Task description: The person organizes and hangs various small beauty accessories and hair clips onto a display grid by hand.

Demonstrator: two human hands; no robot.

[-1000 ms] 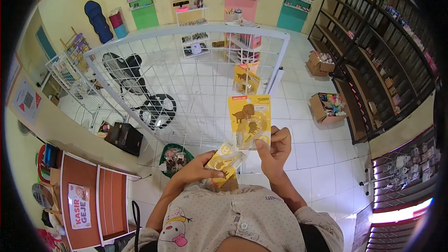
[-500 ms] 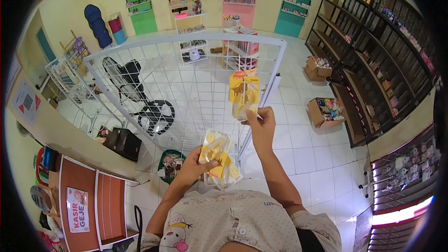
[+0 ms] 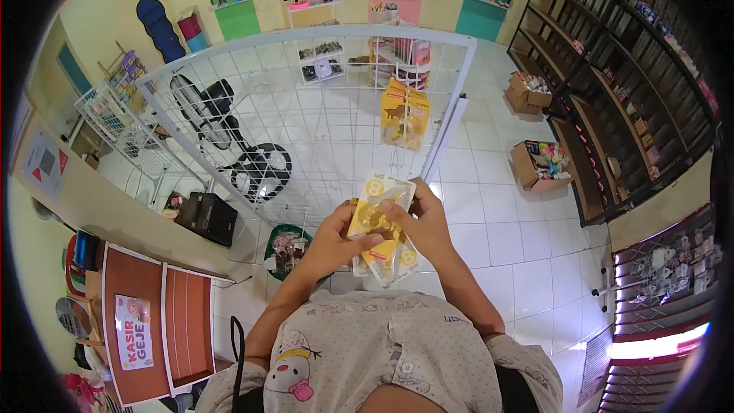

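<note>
Several yellow-and-white blister packs point(image 3: 387, 185) are bunched in front of my chest, upside down, with clear plastic fronts. My left hand point(image 3: 334, 241) grips them from the left, thumb across the front. On their right side my right hand point(image 3: 426, 223) also holds them, its thumb pressed on the plastic. Beyond my hands, more yellow packs point(image 3: 404, 115) hang near the right side of a white wire grid panel point(image 3: 321, 130). What is inside the packs is too small to make out.
A black standing fan point(image 3: 218, 118) is behind the panel. Below it sits a green basket point(image 3: 287, 251) of small packages. Open cardboard boxes point(image 3: 541, 167) stand by the dark shelves point(image 3: 592, 84) at right. The brown cashier counter point(image 3: 138, 298) is at lower left.
My right hand has left the hanging packs and come down to the bunch in my left hand. The bunch is raised slightly, and the view has shifted.
</note>
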